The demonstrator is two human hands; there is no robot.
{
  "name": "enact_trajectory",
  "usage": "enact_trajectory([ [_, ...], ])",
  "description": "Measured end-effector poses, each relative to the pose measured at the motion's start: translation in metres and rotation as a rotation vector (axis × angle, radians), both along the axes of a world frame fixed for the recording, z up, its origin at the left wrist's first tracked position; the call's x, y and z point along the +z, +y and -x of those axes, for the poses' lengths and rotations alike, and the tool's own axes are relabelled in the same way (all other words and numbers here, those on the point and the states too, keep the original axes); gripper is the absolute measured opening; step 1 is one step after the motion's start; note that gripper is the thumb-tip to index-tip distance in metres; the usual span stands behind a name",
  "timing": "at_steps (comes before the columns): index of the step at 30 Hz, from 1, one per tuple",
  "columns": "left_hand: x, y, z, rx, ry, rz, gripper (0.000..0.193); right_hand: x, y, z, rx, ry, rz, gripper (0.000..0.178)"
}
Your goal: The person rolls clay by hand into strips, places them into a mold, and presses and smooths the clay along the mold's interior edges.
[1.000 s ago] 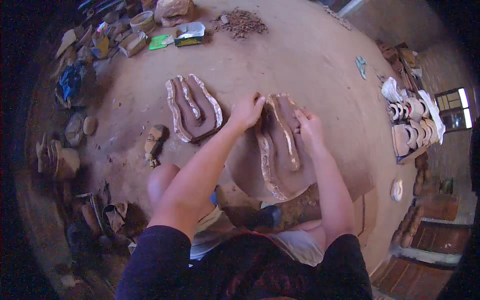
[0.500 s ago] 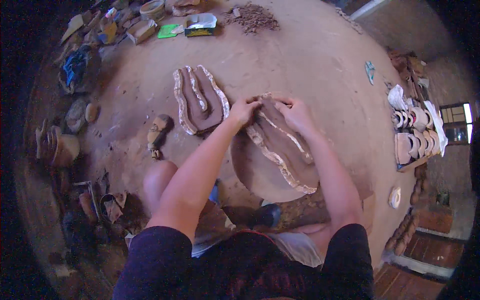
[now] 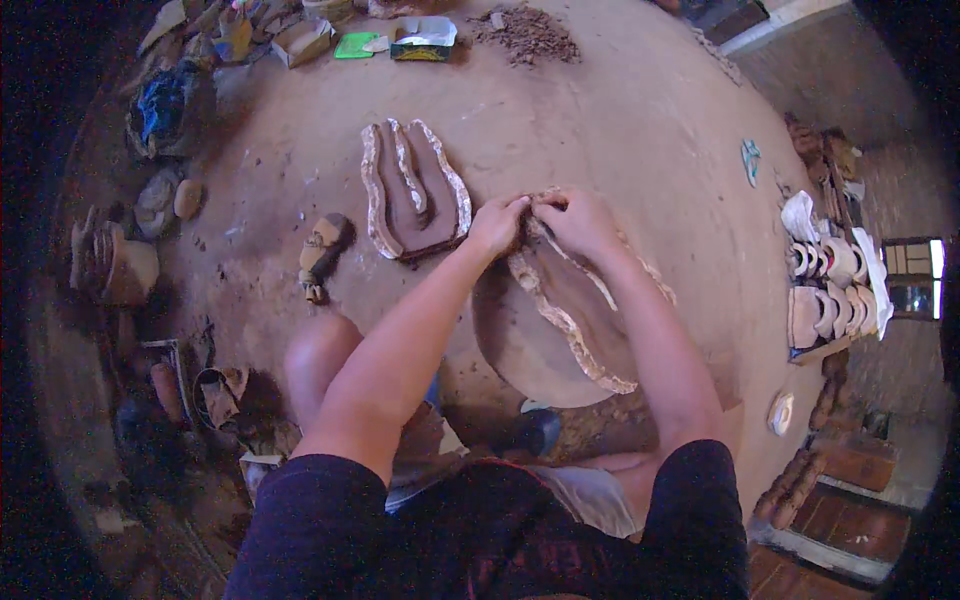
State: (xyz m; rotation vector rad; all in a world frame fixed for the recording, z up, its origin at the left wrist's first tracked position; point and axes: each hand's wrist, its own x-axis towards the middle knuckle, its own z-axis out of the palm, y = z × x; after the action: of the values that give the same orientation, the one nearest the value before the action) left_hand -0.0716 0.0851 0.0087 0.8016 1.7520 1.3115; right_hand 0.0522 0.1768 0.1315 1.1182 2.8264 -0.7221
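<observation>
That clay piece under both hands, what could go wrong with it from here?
1. Both hands, left hand and right hand, pinch the top end of the clay piece; its thin pale edge might tear or crack there.
2. The piece overhangs the round board and could sag or slip.
3. The finished clay piece lies close beside the left hand, so a knuckle could dent it.

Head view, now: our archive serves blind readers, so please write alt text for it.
Seen from above, a person's left hand and right hand press the top end of a clay piece lying on a round board. A similar forked clay piece lies beside it on the earthen floor.
</observation>
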Motion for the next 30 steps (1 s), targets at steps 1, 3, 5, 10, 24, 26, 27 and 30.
enact_trajectory([
  [1,-0.004,-0.002,0.003,0.014,-0.004,-0.023,0.046,0.005,-0.005,0.007,-0.056,-0.043,0.023,0.034],
  [3,-0.002,0.000,0.004,0.002,-0.033,-0.003,0.047,-0.002,0.000,0.012,-0.060,-0.059,0.021,0.034],
  [5,0.007,0.006,0.000,-0.022,-0.069,0.012,0.048,-0.007,0.008,0.006,-0.076,-0.082,0.013,0.034],
  [10,0.013,0.009,-0.001,-0.056,-0.039,0.049,0.054,-0.016,0.010,-0.013,0.054,-0.066,-0.069,0.032],
  [24,0.028,0.009,-0.003,-0.049,-0.019,0.095,0.047,-0.008,0.007,-0.030,-0.049,-0.064,0.067,0.033],
  [26,0.029,0.008,-0.004,-0.052,-0.055,0.080,0.046,-0.003,0.007,-0.028,-0.090,-0.069,0.124,0.032],
  [27,0.028,0.009,-0.003,-0.050,-0.041,0.081,0.046,-0.003,0.010,-0.026,-0.183,-0.084,0.237,0.033],
  [30,0.024,0.013,-0.001,-0.060,0.008,0.096,0.047,-0.002,0.007,-0.033,-0.191,-0.088,0.248,0.035],
])
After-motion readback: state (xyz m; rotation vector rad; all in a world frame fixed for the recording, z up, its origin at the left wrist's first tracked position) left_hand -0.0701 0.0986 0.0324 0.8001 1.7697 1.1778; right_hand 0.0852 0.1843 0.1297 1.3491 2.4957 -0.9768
